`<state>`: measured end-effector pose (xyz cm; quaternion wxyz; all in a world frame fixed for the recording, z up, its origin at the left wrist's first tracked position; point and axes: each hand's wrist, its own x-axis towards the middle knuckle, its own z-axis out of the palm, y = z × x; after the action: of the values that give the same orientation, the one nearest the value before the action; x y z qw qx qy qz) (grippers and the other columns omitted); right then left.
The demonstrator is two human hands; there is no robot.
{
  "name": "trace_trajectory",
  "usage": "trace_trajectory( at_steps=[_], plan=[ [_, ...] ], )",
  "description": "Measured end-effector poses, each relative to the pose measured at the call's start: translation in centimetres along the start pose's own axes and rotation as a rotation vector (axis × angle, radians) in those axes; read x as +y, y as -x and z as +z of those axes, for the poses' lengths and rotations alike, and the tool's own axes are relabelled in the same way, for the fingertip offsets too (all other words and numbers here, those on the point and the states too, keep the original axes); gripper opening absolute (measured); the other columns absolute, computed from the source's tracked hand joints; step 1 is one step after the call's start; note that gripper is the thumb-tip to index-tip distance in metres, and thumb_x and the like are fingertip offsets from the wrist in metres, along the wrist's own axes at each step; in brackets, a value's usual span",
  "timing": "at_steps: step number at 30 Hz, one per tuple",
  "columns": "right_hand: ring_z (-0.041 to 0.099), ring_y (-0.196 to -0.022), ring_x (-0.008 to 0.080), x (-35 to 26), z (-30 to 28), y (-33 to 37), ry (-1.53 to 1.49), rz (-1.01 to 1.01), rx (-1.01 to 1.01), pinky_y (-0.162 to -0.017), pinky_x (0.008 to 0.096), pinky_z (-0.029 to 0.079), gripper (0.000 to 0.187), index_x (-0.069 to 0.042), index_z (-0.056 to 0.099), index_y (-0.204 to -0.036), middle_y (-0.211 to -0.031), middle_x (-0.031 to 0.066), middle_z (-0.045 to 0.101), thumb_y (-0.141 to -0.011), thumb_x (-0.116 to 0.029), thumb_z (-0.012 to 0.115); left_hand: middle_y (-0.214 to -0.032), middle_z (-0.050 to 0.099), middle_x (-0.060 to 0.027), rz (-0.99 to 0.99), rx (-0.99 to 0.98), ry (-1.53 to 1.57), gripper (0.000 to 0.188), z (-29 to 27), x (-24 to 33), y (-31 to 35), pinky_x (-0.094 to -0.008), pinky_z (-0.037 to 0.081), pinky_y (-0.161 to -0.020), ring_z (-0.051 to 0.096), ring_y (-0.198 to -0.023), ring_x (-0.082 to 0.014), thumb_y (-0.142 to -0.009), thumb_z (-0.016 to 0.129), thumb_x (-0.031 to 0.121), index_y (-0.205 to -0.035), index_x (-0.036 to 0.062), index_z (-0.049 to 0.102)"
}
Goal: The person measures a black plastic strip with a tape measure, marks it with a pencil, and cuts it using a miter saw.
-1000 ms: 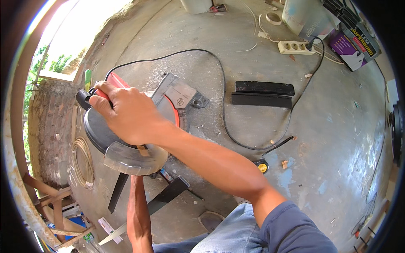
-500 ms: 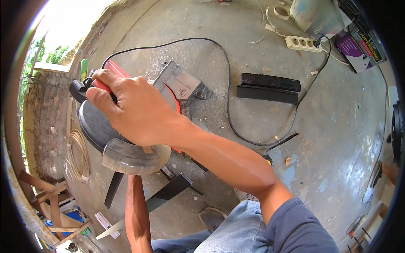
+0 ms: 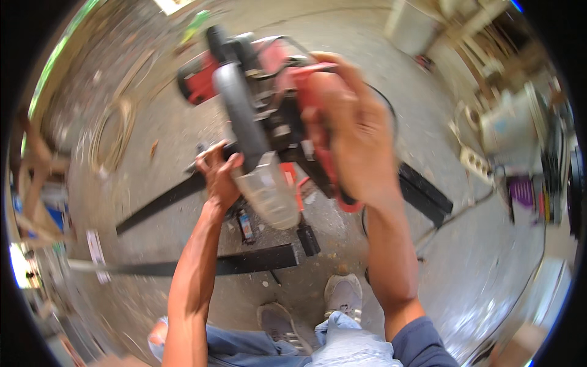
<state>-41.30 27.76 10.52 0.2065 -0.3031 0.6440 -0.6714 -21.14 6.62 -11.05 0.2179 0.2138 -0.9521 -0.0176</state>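
A red and black miter saw with a clear blade guard fills the middle of the head view, smeared by motion. My right hand is wrapped round its red handle. Left of the guard, my left hand has its fingers curled over the inner end of a long black strip, by the saw's base. That strip reaches out to the left; its end under the hand and saw is hidden. Below the saw, another long dark strip lies on the floor.
More black strips lie right of the saw. A white power strip and a pale bucket are farther right. A coiled pale hose lies at left. My shoes are close to the lower dark strip.
The view has turned, and the saw now appears more from the front. My right hand has shifted right, still on the saw. My left hand, hidden before, now shows at the black strip.
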Motion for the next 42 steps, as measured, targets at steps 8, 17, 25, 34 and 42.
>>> trace_trajectory(
  at_steps=[8, 17, 25, 34, 42],
  plan=[
    [0.056, -0.069, 0.0047, -1.3, 1.3, 0.7, 0.122, -0.044, 0.11, -0.057, 0.0193, 0.043, 0.04, -0.007, 0.056, -0.142, -0.087, 0.0006, 0.065, -0.107, -0.027, 0.056, -0.14, 0.049, -0.0148, -0.053, -0.071, 0.075, 0.042, -1.1, 1.7, -0.2, -0.0641, 0.023, -0.109, 0.041, -0.134, -0.0328, -0.079, 0.08, 0.037, -0.113, 0.0145, 0.072],
    [0.052, -0.061, 0.0083, -0.9, 1.0, 0.3, 0.189, -0.059, 0.09, -0.055, 0.0215, 0.042, 0.045, -0.003, 0.052, -0.144, -0.081, 0.0046, 0.061, -0.106, -0.026, 0.055, -0.139, 0.046, -0.0121, -0.052, -0.102, 0.05, 0.04, -0.5, 2.0, 0.0, -0.0654, 0.021, -0.111, 0.038, -0.134, -0.0319, -0.083, 0.078, 0.036, -0.118, 0.0177, 0.072],
    [0.052, -0.061, 0.0092, -0.2, 1.2, 0.7, 0.164, -0.095, 0.119, -0.055, 0.0221, 0.041, 0.047, -0.003, 0.05, -0.146, -0.082, 0.0047, 0.06, -0.106, -0.027, 0.055, -0.138, 0.047, -0.0114, -0.126, -0.22, 0.046, 0.033, -1.4, 2.3, -0.9, -0.0659, 0.022, -0.112, 0.038, -0.135, -0.0319, -0.082, 0.078, 0.032, -0.113, 0.0219, 0.074],
    [0.052, -0.061, 0.0091, -0.1, 1.4, 0.6, 0.172, -0.096, 0.129, -0.055, 0.0221, 0.041, 0.046, -0.003, 0.052, -0.144, -0.083, 0.0047, 0.06, -0.106, -0.029, 0.056, -0.139, 0.049, -0.0108, -0.126, -0.258, 0.009, 0.033, -1.7, 2.1, -0.7, -0.0646, 0.023, -0.113, 0.039, -0.136, -0.0309, -0.085, 0.076, 0.037, -0.114, 0.0234, 0.074],
    [0.052, -0.06, 0.0083, -0.1, 1.4, 0.7, 0.171, -0.1, 0.13, -0.054, 0.0215, 0.041, 0.045, -0.004, 0.051, -0.145, -0.081, 0.0035, 0.06, -0.106, -0.027, 0.055, -0.139, 0.05, -0.0114, -0.102, -0.185, 0.034, 0.035, -1.0, 1.8, -0.4, -0.0639, 0.024, -0.112, 0.039, -0.136, -0.0309, -0.085, 0.076, 0.042, -0.115, 0.0226, 0.074]
  ],
)
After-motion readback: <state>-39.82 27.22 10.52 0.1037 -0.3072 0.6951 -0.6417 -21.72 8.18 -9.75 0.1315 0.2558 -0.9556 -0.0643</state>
